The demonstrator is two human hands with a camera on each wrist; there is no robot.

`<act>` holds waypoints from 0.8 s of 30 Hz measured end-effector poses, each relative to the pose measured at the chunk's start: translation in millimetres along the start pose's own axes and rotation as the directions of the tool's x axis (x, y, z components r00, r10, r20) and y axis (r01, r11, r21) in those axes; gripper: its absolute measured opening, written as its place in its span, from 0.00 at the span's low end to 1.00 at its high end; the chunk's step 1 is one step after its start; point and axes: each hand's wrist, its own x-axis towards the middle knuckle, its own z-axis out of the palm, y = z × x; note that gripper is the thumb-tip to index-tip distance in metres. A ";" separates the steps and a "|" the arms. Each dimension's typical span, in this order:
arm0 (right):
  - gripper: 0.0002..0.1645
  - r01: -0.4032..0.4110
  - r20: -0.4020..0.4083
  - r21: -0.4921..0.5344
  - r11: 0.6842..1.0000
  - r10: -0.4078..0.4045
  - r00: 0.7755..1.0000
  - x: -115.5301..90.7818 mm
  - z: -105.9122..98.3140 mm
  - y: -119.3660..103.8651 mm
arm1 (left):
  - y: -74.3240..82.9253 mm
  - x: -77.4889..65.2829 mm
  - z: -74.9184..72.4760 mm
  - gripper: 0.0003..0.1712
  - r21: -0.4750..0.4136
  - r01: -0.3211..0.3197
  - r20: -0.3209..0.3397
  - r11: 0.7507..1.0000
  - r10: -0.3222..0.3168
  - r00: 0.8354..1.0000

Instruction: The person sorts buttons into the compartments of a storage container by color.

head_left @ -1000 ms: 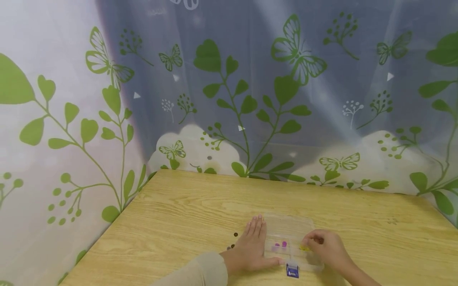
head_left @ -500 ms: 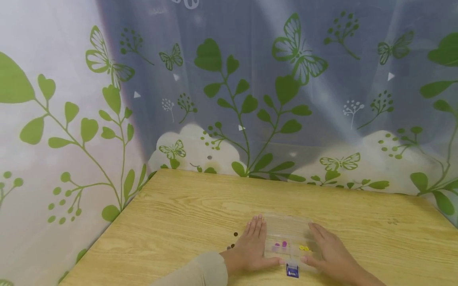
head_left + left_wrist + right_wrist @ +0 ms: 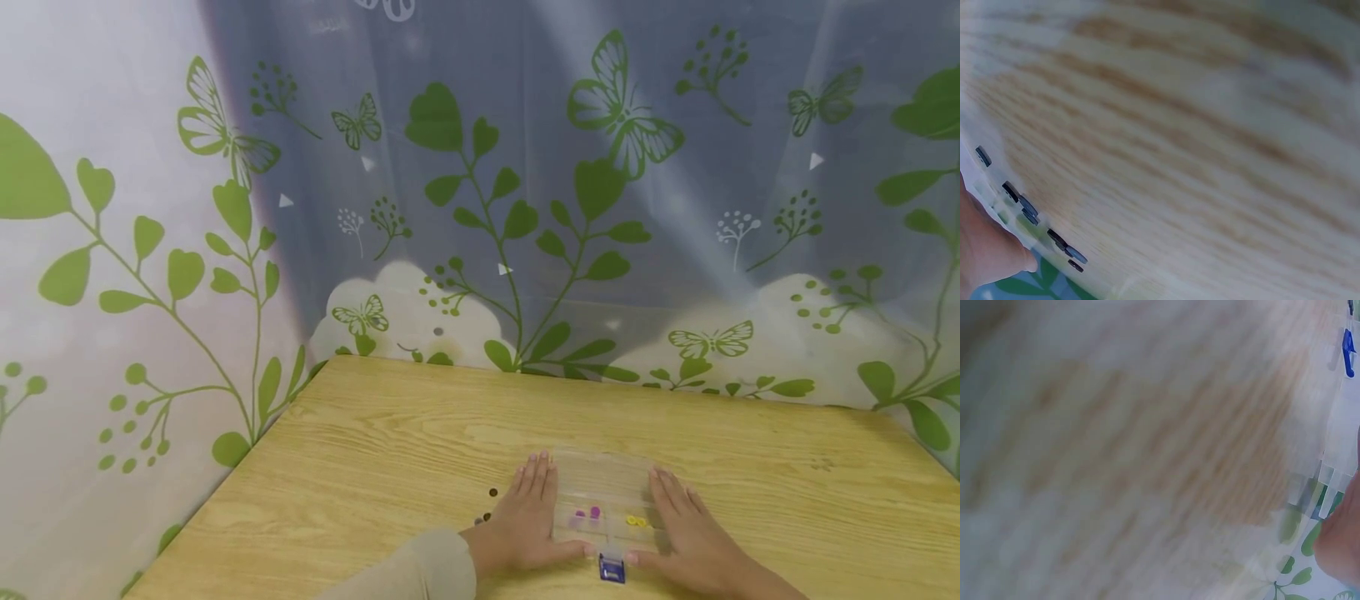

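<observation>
Clear plastic makes the box (image 3: pixel 602 472) hard to trace: I can follow its back panel and the faint dividers, but both side walls run out of sight behind the hands. It sits on the wood-grain table (image 3: pixel 375 450), between the two hands, with a blue clasp (image 3: pixel 612 568) at its near edge. Purple pieces (image 3: pixel 595 512) lie in a left compartment and yellow pieces (image 3: pixel 636 521) in a right one; their outlines are too small for me to confirm shape.

Dark discs (image 3: pixel 492 492) lie just left of the left hand (image 3: pixel 525 521), partly hidden by its wrist. My left wrist view shows more of them, overlapping, so I give no count. Both wrist views are blurred and catch only a cut-off part of each hand.

I record the left hand palm down, fingers straight and pointing away from the person, thumb spread wide along the near edge. The right hand (image 3: pixel 693 525) mirrors it, fingers extended at the right side, thumb turned inward near the clasp. I cannot tell how firmly either presses. A pale sleeve (image 3: pixel 431 567) covers the left forearm; both forearms leave the head view at the bottom.
</observation>
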 end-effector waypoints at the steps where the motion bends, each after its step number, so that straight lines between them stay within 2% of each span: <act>1: 0.61 -0.008 0.010 0.027 1.000 0.008 1.000 0.0 0.0 0.0 | 0.2 -0.2 -0.2 0.61 0.001 0.000 -0.002 1.000 0.000 1.000; 7: 0.63 -0.068 0.088 0.189 0.980 0.052 0.995 0.1 -0.5 -0.1 | 1.8 -1.5 -2.6 0.61 0.002 0.006 0.001 1.000 -0.006 1.000; 16: 0.63 -0.056 0.094 0.145 0.988 0.043 0.995 -0.1 0.1 -0.4 | 2.5 -2.6 -5.7 0.61 0.013 0.021 0.020 1.000 -0.022 1.000; 24: 0.63 -0.052 0.086 0.129 0.990 0.042 0.995 0.5 -1.7 -1.8 | -1.5 -1.5 -3.1 0.62 0.031 -0.009 0.008 0.999 0.009 1.000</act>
